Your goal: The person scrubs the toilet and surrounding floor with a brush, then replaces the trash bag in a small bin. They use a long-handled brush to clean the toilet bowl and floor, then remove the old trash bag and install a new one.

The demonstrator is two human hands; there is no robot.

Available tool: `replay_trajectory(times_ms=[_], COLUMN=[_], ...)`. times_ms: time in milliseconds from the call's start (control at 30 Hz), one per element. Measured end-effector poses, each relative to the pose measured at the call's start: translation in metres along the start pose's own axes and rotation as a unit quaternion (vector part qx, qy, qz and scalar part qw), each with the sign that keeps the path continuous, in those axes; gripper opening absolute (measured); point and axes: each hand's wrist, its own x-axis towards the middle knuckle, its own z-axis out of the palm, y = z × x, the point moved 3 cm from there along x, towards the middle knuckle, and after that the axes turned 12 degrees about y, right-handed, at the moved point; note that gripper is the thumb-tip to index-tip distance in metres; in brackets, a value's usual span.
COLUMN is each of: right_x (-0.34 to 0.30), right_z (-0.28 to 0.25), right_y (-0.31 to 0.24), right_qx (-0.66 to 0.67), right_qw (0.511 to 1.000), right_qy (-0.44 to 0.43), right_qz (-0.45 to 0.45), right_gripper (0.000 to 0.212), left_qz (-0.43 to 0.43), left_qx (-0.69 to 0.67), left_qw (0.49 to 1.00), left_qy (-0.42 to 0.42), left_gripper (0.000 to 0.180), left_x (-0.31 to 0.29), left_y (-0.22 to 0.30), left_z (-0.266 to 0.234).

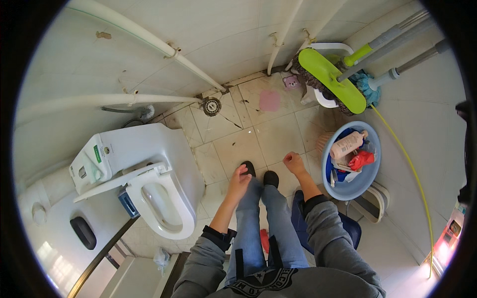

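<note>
My left hand hangs in the air over my left leg and shoe, its fingers loosely bent and apart, with nothing in them. To its left stands the white toilet, its lid raised; the hand does not touch it. My right hand is held above the tiled floor, just right of my shoes. Its fingers are curled together, and nothing shows in them. The nearest thing to it is a light blue basin holding a pale pink bottle, a red packet and other small items.
A green flat mop and other long-handled tools lean in the far right corner. A yellow hose runs down the right wall. A dark blue stool stands beside my right leg. The floor drain lies near the pipes.
</note>
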Motion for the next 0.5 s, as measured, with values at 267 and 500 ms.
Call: replay_trajectory(times_ms=[267,500], right_x=[0.087,0.182], right_z=[0.078,0.164], right_y=[0.042,0.107], right_qx=[0.01,-0.024], right_qw=[0.998,0.996], right_qy=[-0.002,0.026], right_qz=[0.061,0.086], right_gripper=[0.013,0.012], left_qz=[0.05,0.082], left_qx=[0.036,0.067], left_qw=[0.995,0.993], left_qy=[0.08,0.047], left_gripper=[0.053,0.061], left_x=[0.103,0.211], left_y=[-0.053,-0.114], left_z=[-0.013,0.018])
